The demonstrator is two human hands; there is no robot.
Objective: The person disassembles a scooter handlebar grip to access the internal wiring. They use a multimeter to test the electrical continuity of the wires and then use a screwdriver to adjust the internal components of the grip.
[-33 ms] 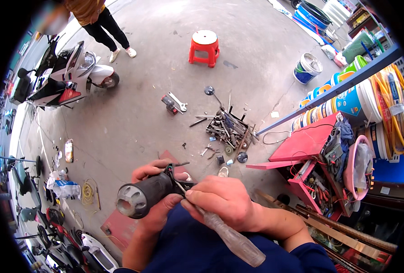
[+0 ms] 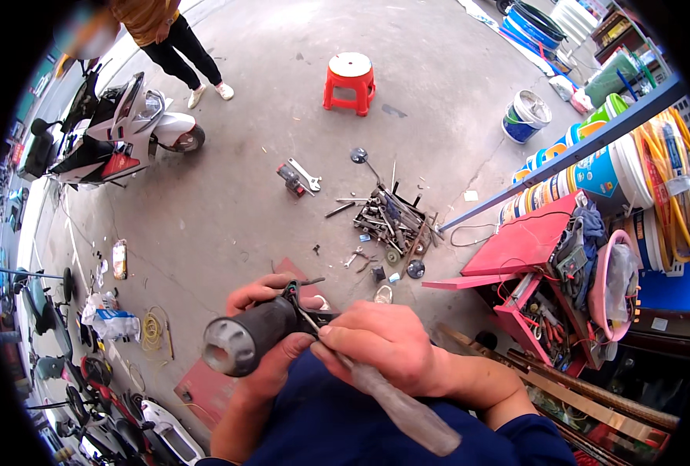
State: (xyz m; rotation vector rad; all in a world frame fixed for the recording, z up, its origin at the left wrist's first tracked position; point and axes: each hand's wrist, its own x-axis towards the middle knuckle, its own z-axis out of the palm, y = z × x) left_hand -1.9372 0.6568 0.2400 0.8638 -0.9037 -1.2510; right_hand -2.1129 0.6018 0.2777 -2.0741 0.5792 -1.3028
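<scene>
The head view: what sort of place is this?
Probably a small repair workshop: there's a pile of tools on the floor, an open red toolbox and a white scooter.

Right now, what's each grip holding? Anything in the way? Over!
Left grip: black cylindrical device. Right grip: screwdriver, tip unclear. Tool pile lies beyond, clear of both.

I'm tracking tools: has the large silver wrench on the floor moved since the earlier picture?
No, the large silver wrench shows no shift either way against the dark floor stain.
</scene>
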